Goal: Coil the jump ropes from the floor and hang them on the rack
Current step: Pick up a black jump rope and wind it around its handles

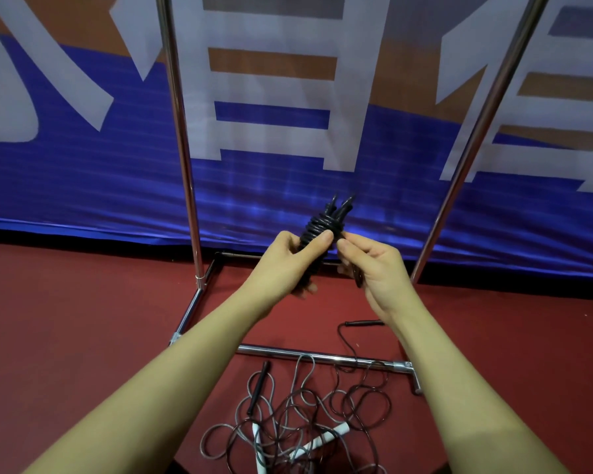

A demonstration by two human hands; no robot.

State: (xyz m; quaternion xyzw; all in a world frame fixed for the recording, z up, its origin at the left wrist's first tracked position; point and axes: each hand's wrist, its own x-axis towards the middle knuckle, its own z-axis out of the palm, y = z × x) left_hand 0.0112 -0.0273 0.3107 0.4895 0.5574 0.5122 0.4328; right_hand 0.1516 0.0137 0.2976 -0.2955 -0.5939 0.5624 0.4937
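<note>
A black jump rope (324,223) is wound in tight turns around its two handles, whose tips point up and away. My left hand (285,265) grips the lower part of this bundle. My right hand (370,265) pinches the rope at the bundle's right side, and a short dark piece shows under its palm. Below my arms, several loose ropes (302,419) lie tangled on the red floor, with a black handle (258,388) and white handles (322,439) among them. The metal rack (185,159) stands in front; its top bar is out of view.
The rack's second upright (476,145) leans at the right, and its base bars (322,355) lie on the floor around the tangle. A blue, orange and white banner (83,165) closes off the space behind the rack. Red floor (83,319) spreads left and right.
</note>
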